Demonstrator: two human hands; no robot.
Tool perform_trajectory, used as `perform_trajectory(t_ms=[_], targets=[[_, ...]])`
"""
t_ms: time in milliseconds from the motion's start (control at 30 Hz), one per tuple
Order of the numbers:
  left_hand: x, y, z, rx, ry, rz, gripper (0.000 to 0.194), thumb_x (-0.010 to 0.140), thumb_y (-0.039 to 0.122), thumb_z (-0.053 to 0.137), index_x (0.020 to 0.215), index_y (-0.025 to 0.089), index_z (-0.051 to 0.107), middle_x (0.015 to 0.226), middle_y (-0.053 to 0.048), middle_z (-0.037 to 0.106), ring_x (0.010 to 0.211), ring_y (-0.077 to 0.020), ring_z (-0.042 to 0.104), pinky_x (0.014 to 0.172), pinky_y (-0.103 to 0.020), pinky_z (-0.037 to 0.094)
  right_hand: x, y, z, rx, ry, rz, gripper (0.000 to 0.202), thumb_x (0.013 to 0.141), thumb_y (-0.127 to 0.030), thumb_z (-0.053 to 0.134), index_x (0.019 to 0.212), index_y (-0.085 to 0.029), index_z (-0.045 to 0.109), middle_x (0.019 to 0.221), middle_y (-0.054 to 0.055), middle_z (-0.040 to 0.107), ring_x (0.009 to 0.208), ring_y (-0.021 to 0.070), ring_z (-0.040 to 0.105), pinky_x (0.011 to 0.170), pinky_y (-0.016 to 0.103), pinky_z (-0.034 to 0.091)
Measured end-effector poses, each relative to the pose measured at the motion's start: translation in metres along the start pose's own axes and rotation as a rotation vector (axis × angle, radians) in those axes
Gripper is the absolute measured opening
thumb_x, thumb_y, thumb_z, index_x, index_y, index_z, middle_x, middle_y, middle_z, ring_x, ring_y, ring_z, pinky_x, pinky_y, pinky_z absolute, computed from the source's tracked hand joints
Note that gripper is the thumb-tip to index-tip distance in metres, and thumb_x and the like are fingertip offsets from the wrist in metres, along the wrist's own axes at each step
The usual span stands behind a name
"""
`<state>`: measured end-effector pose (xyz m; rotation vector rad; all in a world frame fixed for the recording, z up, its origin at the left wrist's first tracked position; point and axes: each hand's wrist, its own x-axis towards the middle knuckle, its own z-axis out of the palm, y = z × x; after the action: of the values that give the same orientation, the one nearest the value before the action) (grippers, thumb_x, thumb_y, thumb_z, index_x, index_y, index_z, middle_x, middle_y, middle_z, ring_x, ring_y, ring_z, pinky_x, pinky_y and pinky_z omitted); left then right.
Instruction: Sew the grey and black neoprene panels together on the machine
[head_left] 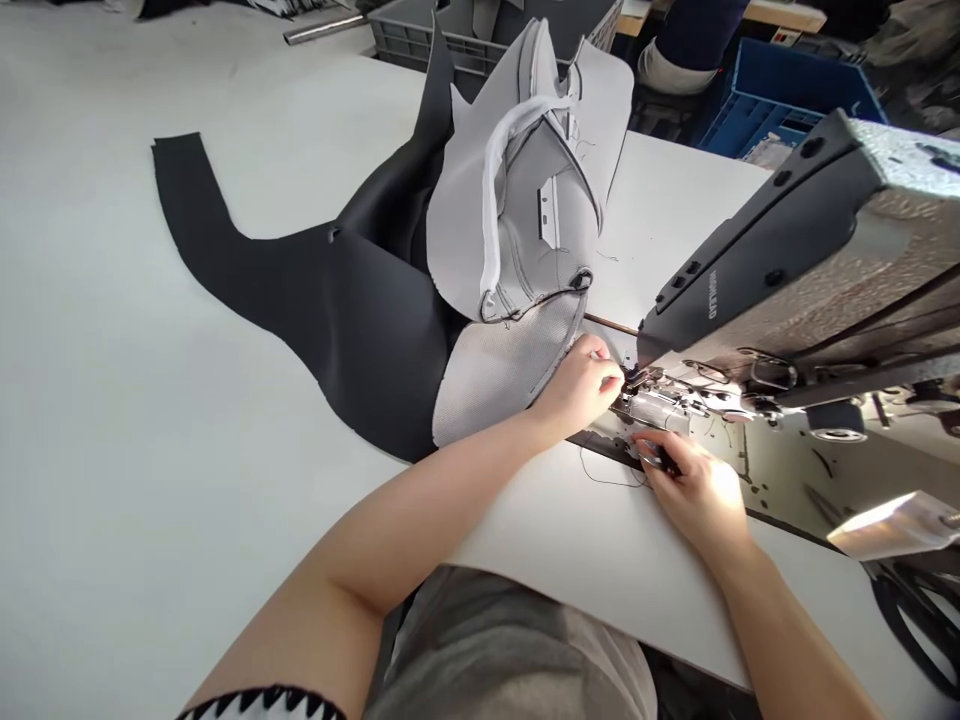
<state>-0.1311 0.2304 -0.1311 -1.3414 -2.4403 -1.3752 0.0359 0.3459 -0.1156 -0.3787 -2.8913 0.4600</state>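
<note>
My left hand (579, 392) is closed, its fingertips together beside the needle area of a sewing machine (757, 270). What they pinch, if anything, is too small to make out. Under and beside that hand lies the light grey mesh edge of a sewn cover (506, 370), which is joined to a large black sheet piece (375, 330). Close to the machine's bed plate, my right hand (696, 490) has its fingers curled around a small dark item that I cannot make out. A loose dark thread (611, 482) curls on the table between the hands.
The white table (150, 480) stretches left. Behind the cover stands a grey crate (412, 40); a blue crate (795, 90) is farther right. A metal tube (324, 30) lies at the back. A lamp (892, 525) and the black handwheel (919, 625) are at right. Another person sits beyond.
</note>
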Motion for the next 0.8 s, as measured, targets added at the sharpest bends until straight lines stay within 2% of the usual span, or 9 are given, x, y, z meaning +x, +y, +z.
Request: perform_trajectory(t_ms=[500, 800], targets=[[-0.0004, -0.0013, 0.0023, -0.004, 0.022, 0.038, 0.02, 0.077, 0.003, 0.064, 0.062, 0.016, 0.064, 0.088, -0.003, 0.051, 0.084, -0.0142, 0.055, 0.084, -0.027, 0.046, 0.0005, 0.002, 0.001, -0.029, 0.038, -0.038, 0.022, 0.081, -0.026, 0.048, 0.095, -0.027, 0.066, 0.087, -0.002, 0.072, 0.068, 0.0152, 0.065, 0.055, 0.023, 0.045], [-0.0004, -0.0009, 0.0014, -0.023, 0.017, 0.007, 0.02, 0.076, 0.002, 0.063, 0.063, 0.016, 0.065, 0.089, -0.002, 0.051, 0.078, -0.0116, 0.054, 0.079, -0.024, 0.047, 0.0007, 0.0015, 0.0008, -0.019, 0.035, -0.048, 0.021, 0.083, -0.026, 0.048, 0.095, -0.028, 0.065, 0.088, -0.003, 0.072, 0.069, 0.0142, 0.065, 0.057, 0.023, 0.045]])
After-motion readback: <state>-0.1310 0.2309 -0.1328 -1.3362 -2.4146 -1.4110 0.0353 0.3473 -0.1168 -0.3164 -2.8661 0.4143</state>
